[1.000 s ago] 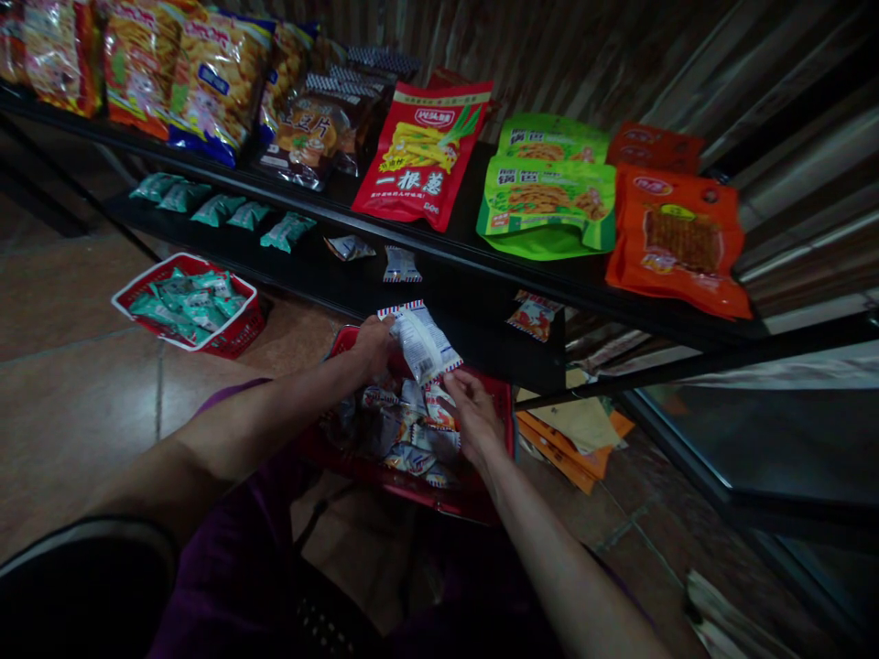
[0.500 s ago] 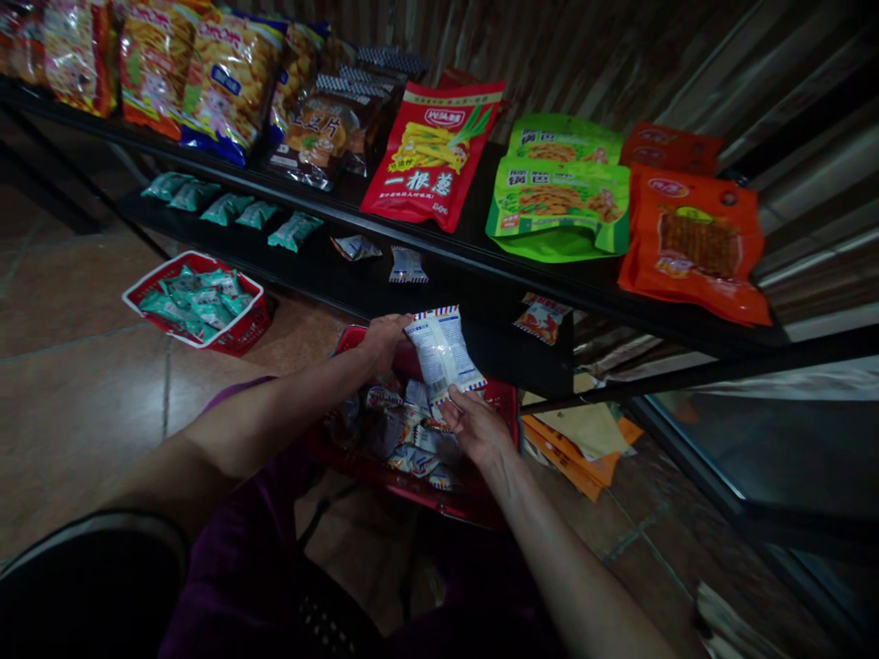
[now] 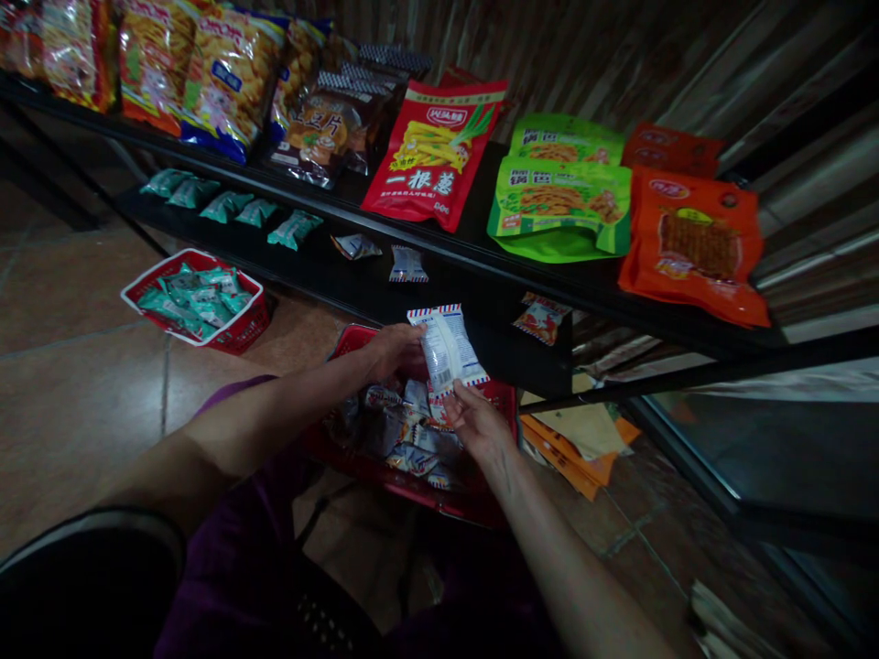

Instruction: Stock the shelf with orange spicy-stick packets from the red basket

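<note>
A small white snack packet point(image 3: 450, 348) with red-and-blue striped ends is tilted back-side up, its printed text and barcode showing. My left hand point(image 3: 395, 351) is closed on its upper left edge, the fingertips partly behind it. At its lower edge, my right hand point(image 3: 479, 423) pinches the striped seal between thumb and fingers. Beneath both hands stands a red basket point(image 3: 418, 494) holding several similar packets point(image 3: 416, 458). On the low black shelf just beyond lie two whitish packets, one of them a striped packet point(image 3: 409, 264), and an orange-and-white packet point(image 3: 541, 318) farther right.
A smaller red basket point(image 3: 240, 334) of teal packets stands on the floor at left. Several teal packets point(image 3: 223, 207) line the low shelf. The upper shelf carries a red bag point(image 3: 436, 156), green bags point(image 3: 559, 206) and orange bags point(image 3: 693, 243). Orange envelopes point(image 3: 577, 458) lie at right.
My left hand has moved slightly right and farther onto the packet's left edge. The packet has shifted a little right, still pinched by my right hand.
</note>
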`<action>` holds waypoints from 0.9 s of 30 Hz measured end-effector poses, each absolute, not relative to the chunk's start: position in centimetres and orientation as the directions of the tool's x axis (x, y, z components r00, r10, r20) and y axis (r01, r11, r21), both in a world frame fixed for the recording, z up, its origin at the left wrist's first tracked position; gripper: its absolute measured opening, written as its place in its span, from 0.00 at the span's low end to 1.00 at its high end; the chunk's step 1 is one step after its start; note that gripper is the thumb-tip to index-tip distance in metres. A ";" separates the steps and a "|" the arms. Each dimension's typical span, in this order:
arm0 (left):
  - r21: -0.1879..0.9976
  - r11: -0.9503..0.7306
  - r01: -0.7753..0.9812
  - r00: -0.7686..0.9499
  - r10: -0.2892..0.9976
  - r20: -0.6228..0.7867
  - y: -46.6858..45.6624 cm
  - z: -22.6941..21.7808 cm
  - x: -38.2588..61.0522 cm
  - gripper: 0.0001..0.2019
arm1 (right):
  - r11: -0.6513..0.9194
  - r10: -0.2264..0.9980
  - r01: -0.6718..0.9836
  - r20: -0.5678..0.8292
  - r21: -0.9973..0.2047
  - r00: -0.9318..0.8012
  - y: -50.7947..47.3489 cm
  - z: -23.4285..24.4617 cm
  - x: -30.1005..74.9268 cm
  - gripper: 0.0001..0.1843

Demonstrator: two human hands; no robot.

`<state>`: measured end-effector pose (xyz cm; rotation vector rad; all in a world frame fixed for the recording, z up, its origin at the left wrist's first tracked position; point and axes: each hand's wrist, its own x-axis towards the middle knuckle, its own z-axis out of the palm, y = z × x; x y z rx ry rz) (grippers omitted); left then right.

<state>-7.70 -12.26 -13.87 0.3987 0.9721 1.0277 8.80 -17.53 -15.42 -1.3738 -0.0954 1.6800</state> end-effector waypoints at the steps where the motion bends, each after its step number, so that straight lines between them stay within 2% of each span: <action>1: 0.671 0.525 -0.523 0.212 0.843 -0.494 -12.6 -13.9 -7.5 0.05 | -0.557 0.683 -0.600 -0.728 -0.574 0.062 -17.5 -15.4 8.8 0.11; 5: 0.660 0.585 -0.471 0.293 0.810 -0.509 -13.8 -14.2 -6.3 0.04 | -0.532 0.688 -0.628 -0.723 -0.567 0.070 -17.3 -15.4 8.7 0.11; 9: 0.682 0.573 -0.454 0.200 0.812 -0.549 -14.7 -13.9 -5.3 0.00 | -0.531 0.700 -0.616 -0.711 -0.582 0.069 -17.5 -15.7 8.5 0.12; 17: 0.753 0.578 -0.315 0.034 0.799 -0.600 -14.6 -13.4 -5.3 0.06 | -0.517 0.753 -0.589 -0.658 -0.621 0.034 -18.0 -16.5 8.3 0.11; 23: 0.812 0.538 -0.228 0.012 0.835 -0.550 -14.3 -13.7 -5.8 0.07 | -0.500 0.733 -0.589 -0.672 -0.635 0.102 -17.1 -16.2 9.2 0.08; 27: 0.809 0.547 -0.215 0.047 0.833 -0.551 -14.2 -14.1 -6.2 0.07 | -0.478 0.737 -0.588 -0.662 -0.653 0.136 -16.4 -15.6 10.0 0.04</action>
